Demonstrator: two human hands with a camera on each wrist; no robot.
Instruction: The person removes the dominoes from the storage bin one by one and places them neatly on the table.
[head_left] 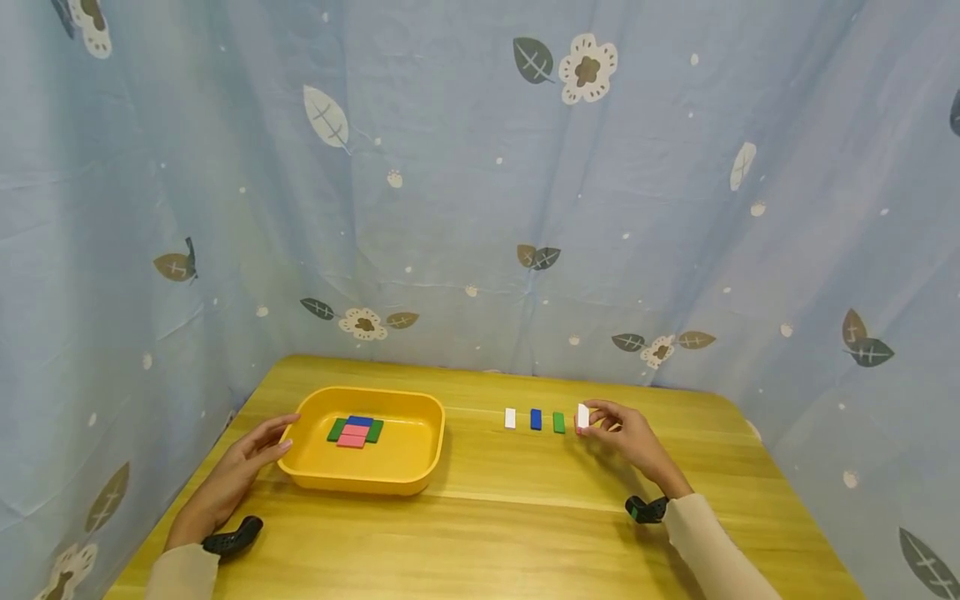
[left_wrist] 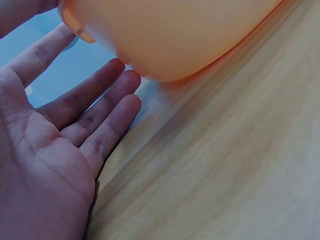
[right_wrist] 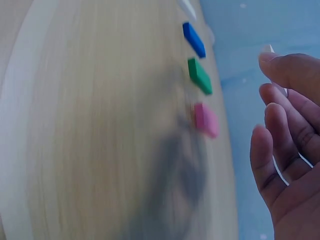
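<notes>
My right hand (head_left: 630, 437) pinches a white tile (head_left: 582, 414) between thumb and fingertips. The tile is held up off the table, over a pink tile (right_wrist: 206, 120) at the right end of a row. In that row also lie a green tile (head_left: 558, 422), a blue tile (head_left: 536, 418) and another white tile (head_left: 510, 418). At the left, my left hand (head_left: 236, 475) rests against the near-left side of a yellow tray (head_left: 416, 479), its fingers fairly straight. Inside the tray lie pink tiles (head_left: 351, 441), a blue tile (head_left: 361, 421) and green tiles (head_left: 337, 430).
Everything stands on a yellow wood-grain table (head_left: 480, 550). A pale blue curtain (head_left: 450, 208) with leaves and flowers hangs along the table's back and sides. Each wrist wears a black device, one at the left (head_left: 234, 537) and one at the right (head_left: 647, 509).
</notes>
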